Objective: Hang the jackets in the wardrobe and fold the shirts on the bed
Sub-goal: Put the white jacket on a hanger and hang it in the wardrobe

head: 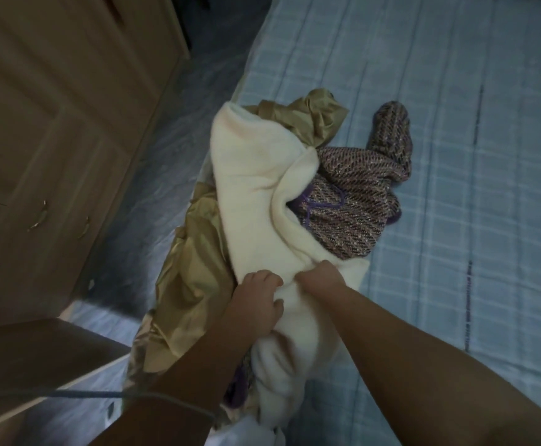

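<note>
A pile of clothes lies at the near left edge of the bed (456, 156). On top is a cream fleece garment (259, 175). Under it are a shiny tan jacket (192, 278) and a purple-brown woven jacket (356, 201), whose sleeve stretches onto the bedspread. My left hand (256, 304) grips a fold of the cream fleece at its near end. My right hand (322, 278) grips the same fleece just to the right, its fingers buried in the cloth. The two hands nearly touch.
The wooden wardrobe (53, 123) stands to the left with its doors shut and metal handles (39, 217) low down. A strip of grey floor (166, 149) runs between it and the bed. A wooden surface (37, 358) juts in at lower left.
</note>
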Available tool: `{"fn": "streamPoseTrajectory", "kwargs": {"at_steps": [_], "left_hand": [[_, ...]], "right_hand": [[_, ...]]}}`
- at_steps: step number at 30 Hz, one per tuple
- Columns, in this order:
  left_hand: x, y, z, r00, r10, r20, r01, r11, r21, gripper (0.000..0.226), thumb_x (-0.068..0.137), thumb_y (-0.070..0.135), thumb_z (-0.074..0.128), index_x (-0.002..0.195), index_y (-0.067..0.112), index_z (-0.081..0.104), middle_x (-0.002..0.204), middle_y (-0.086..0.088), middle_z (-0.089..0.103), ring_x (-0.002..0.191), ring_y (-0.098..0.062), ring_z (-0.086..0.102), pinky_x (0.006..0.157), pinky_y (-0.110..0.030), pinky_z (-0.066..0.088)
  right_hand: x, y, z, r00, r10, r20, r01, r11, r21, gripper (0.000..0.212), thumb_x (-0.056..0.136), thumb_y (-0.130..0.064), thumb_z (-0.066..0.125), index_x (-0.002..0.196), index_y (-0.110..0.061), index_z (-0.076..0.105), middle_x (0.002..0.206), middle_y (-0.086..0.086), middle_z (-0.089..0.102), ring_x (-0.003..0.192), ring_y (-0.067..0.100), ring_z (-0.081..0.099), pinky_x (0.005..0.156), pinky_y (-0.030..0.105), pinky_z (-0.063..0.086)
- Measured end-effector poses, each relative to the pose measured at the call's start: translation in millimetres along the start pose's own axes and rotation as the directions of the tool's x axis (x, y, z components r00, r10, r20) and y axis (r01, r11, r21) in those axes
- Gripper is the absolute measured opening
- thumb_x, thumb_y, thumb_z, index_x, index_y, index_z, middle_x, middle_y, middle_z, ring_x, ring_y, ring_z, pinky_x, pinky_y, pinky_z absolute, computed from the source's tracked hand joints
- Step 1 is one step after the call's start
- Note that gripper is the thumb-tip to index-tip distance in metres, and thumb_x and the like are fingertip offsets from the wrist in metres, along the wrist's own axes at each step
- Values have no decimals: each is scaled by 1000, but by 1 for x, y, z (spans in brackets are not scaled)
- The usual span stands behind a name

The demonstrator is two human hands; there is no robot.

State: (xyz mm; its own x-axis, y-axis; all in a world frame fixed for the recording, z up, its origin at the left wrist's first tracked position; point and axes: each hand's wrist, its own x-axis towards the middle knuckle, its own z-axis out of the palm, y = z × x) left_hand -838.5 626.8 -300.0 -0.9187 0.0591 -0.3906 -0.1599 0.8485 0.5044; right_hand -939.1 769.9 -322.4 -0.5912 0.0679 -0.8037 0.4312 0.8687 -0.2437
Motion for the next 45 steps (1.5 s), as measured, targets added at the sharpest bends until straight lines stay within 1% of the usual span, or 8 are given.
{"fn": "streamPoseTrajectory", "kwargs": {"at_steps": [4, 15, 22, 27, 35, 39, 42, 45], "left_hand": [[-9, -3, 2, 999, 50, 3, -50, 999, -10, 40, 88, 22, 59, 126, 11, 60, 128, -7, 57, 121, -28, 49, 106, -34, 33], [22, -17, -29, 991, -29, -131, 19, 997, -73, 57, 87, 18, 57, 142, 13, 46, 135, -10, 55, 125, -28, 51, 107, -40, 39], [87, -15, -46, 992, -109, 69, 89, 967, 237, 87, 90, 29, 56, 158, 24, 1, 165, -11, -2, 151, -32, 1, 120, -43, 14], [129, 7, -70, 1000, -18, 19, 12, 961, 276, 97, 85, 17, 59, 157, 34, -5, 166, -6, -9, 151, -33, -4, 119, -43, 17], [162, 51, -118, 948, 281, -147, -191, 875, 445, 73, 81, 33, 66, 145, 37, 32, 164, -10, 11, 151, -35, 0, 119, -55, 9], [153, 66, -127, 917, 397, -43, -336, 825, 455, 50, 80, 37, 71, 122, 23, 50, 153, -2, 39, 148, -30, 22, 117, -52, 22], [133, 86, -134, 910, 400, -108, -340, 870, 358, 47, 73, 44, 71, 107, 24, 47, 115, 4, 56, 114, -26, 52, 88, -44, 43], [112, 110, -144, 918, 381, -108, -311, 862, 400, 73, 71, 58, 68, 132, 34, 36, 122, 3, 51, 110, -26, 50, 85, -46, 38]], "right_hand": [[-2, -11, 11, 993, -56, -105, 45, 994, -99, 81, 77, -60, 65, 136, -7, 48, 135, 15, 51, 129, 31, 45, 103, 37, 38], [4, -27, 10, 999, -18, 34, 20, 998, -61, 36, 75, -35, 65, 106, -17, 63, 114, 9, 65, 108, 32, 61, 99, 44, 48], [7, -15, 9, 996, 46, 79, -48, 999, 19, 71, 58, -45, 65, 122, -13, 56, 117, 5, 62, 109, 28, 60, 99, 44, 48], [-8, 7, -7, 990, 62, -123, -53, 996, 77, 44, 71, -33, 60, 114, -25, 57, 111, 1, 62, 111, 26, 58, 98, 41, 43], [-63, 86, -54, 781, -285, -555, 446, 878, 176, 16, 75, -24, 50, 85, -32, 58, 83, -10, 53, 82, 23, 58, 68, 30, 36], [-79, 112, -74, 744, -261, -615, 471, 858, 206, 22, 74, -23, 47, 79, -44, 50, 80, -19, 50, 73, 6, 47, 60, 23, 34], [-95, 133, -85, 762, -230, -605, 449, 861, 238, 20, 74, -28, 48, 88, -38, 58, 83, -16, 60, 77, 9, 56, 64, 27, 39], [-120, 148, -98, 739, -269, -618, 492, 842, 221, 26, 73, -33, 51, 86, -54, 58, 82, -29, 64, 79, -11, 56, 68, 9, 38]]}}
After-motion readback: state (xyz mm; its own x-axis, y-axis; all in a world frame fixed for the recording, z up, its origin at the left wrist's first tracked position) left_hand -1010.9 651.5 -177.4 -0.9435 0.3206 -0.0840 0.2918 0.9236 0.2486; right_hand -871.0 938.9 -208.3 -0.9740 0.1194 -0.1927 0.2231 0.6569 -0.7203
